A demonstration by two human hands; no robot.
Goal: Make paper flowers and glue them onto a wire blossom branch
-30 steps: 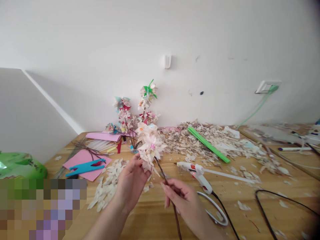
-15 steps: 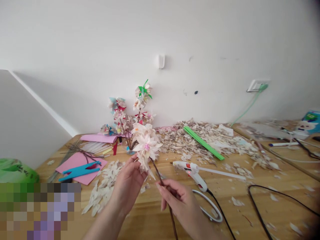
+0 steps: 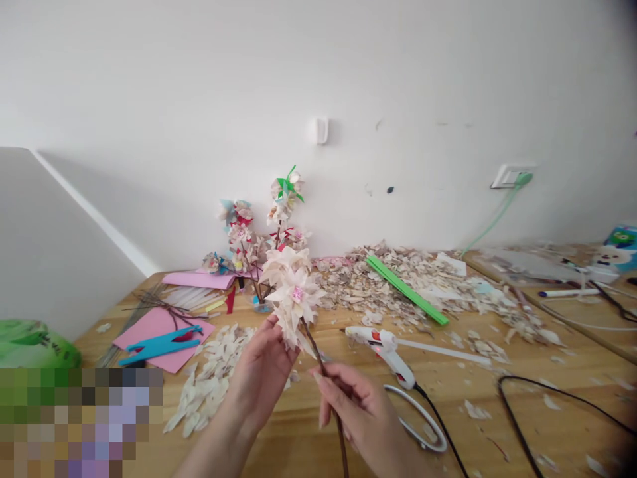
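Note:
A handmade flower (image 3: 297,293) with pale, papery petals and a pink centre tops a brown twig (image 3: 318,352); more pale petals cluster just above it. My right hand (image 3: 351,405) is closed round the twig below the bloom, thumb against the fingers. At the flower's lower left side, my left hand (image 3: 269,372) holds the petals with curled fingers, their tips partly hidden behind the bloom. To the right lies a white glue gun (image 3: 383,348) with a glue stick in its back and a small red light.
Loose petals (image 3: 213,378) lie left of my hands, near pink paper (image 3: 172,338) and a blue strip (image 3: 162,345). Finished flower branches (image 3: 259,245) stand at the wall. Behind are heaped dry petals (image 3: 348,282) and a green strip (image 3: 408,292). A black cable (image 3: 507,405) loops at right.
The flower and both hands have shifted slightly right and down in view, much as the background has dropped a little. Both hands keep the same hold.

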